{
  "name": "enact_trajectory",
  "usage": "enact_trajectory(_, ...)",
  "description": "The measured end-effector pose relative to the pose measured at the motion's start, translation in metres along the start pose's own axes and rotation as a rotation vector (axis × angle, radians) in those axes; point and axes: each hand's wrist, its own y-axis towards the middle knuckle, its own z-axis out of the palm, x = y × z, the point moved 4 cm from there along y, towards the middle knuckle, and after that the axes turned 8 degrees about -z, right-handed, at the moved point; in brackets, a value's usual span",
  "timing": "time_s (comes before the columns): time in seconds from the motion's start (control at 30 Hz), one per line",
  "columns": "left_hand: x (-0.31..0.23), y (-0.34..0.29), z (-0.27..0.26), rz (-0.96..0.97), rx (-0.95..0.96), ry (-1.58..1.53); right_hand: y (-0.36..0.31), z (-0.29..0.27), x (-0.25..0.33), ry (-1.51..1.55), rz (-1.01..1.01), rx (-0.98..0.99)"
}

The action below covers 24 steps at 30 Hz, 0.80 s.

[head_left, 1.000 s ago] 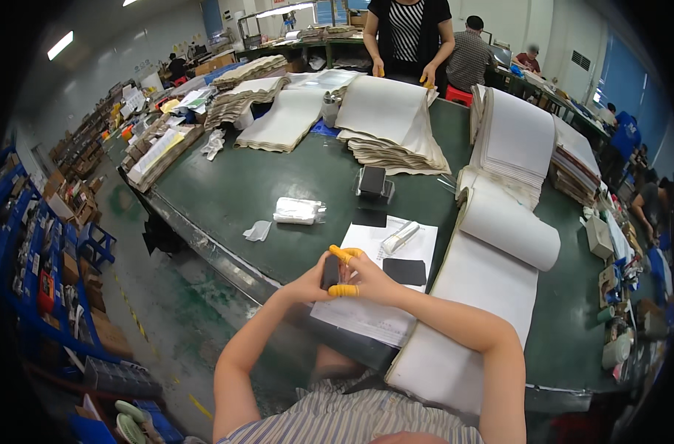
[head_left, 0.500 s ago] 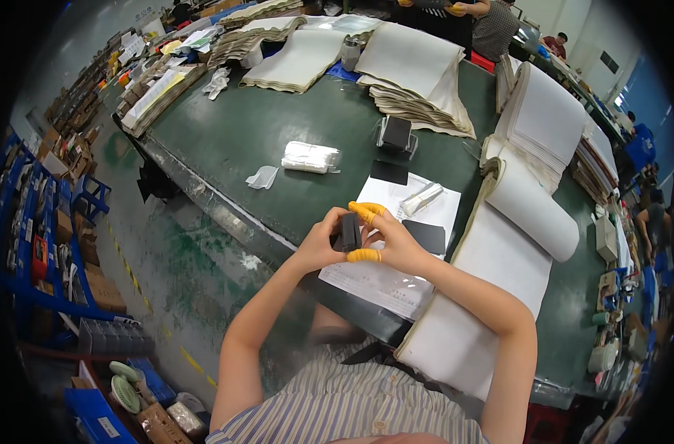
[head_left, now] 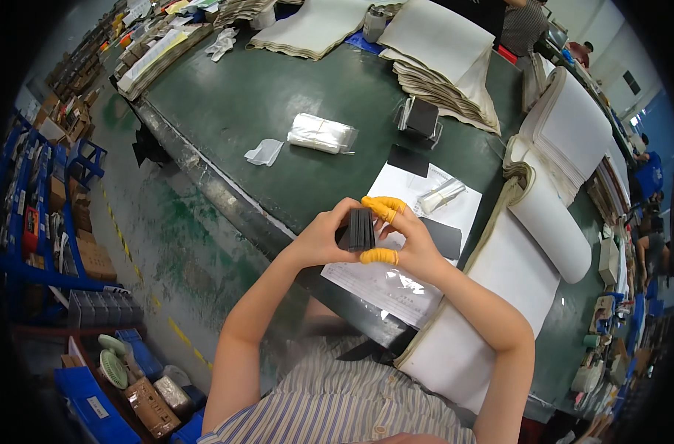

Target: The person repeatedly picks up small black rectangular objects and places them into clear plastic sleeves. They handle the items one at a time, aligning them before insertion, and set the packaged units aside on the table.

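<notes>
A small stack of thin black rectangular pieces [head_left: 361, 229] is held upright over the near table edge, with its layered edges facing up. My left hand [head_left: 324, 238] is closed round its left side. My right hand [head_left: 412, 244], with yellow finger cots on some fingers, grips it from the right at its far and near ends. Below and beyond my hands lie printed white sheets [head_left: 385, 288]. On them or at their edge rest a black flat piece [head_left: 443, 238], another black piece [head_left: 409, 160] and a clear plastic packet [head_left: 440, 195].
A bundle of clear plastic bags [head_left: 321, 133] and a loose bag [head_left: 264, 152] lie on the green table [head_left: 226, 126]. Farther back stands a wrapped black stack [head_left: 421, 118]. Thick paper piles [head_left: 440, 44] line the far side; a rolled sheet [head_left: 551, 222] lies right.
The stack's top edges have separated slightly, showing several layers where it looked like one block. Both hands keep hold of it. The whole view has shifted and turned a little.
</notes>
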Motion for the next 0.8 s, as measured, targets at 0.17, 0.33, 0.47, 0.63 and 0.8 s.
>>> enact_trajectory(0.17,0.0018,0.0022,-0.0023,0.003,0.01,0.02,0.0011,-0.005,0.0028,-0.039,0.023,0.012)
enact_trajectory(0.33,0.0049,0.0017,-0.0025,-0.022,0.016,0.0,0.0024,-0.007,0.0029,-0.039,0.003,0.014)
enact_trajectory(0.47,0.0053,0.0013,-0.0035,-0.014,0.02,0.003,0.0044,-0.0074,0.0035,-0.016,0.002,0.028)
enact_trajectory(0.63,0.0045,0.0023,-0.0043,-0.006,0.03,-0.014,0.003,-0.007,0.0004,0.008,-0.008,0.031)
enact_trajectory(0.8,0.0002,0.0015,-0.0046,0.004,0.007,0.002,0.0007,-0.0089,0.0004,0.036,0.02,0.032)
